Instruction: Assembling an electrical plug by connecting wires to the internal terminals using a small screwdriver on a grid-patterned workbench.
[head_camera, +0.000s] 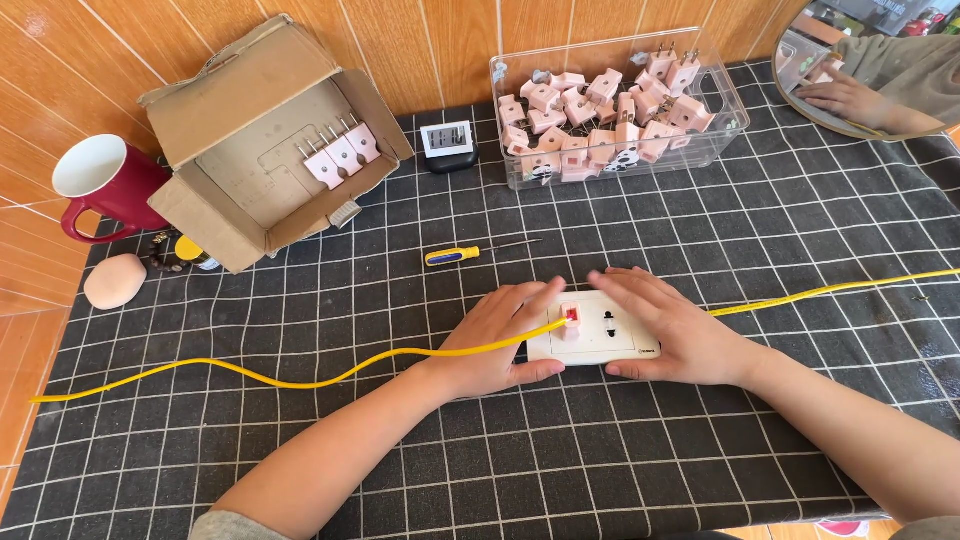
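A white wall socket plate (612, 338) lies on the black grid-patterned cloth (600, 470) near the middle. A pink plug (571, 318) sits in its left part. My left hand (497, 336) holds the plate's left end, fingers by the pink plug. Gripping the right end is my right hand (672, 328), fingers spread over the top edge. A yellow cable (300, 381) runs across the cloth from the far left, over my left hand to the plug, and continues right behind my right hand.
A yellow-handled screwdriver (462, 254) lies behind the plate. A clear bin (712, 100) of pink plugs stands at the back, beside a small digital display (447, 142). An open cardboard box (262, 140) holds three pink plugs. A red mug (105, 183) and round mirror (872, 62) flank the table.
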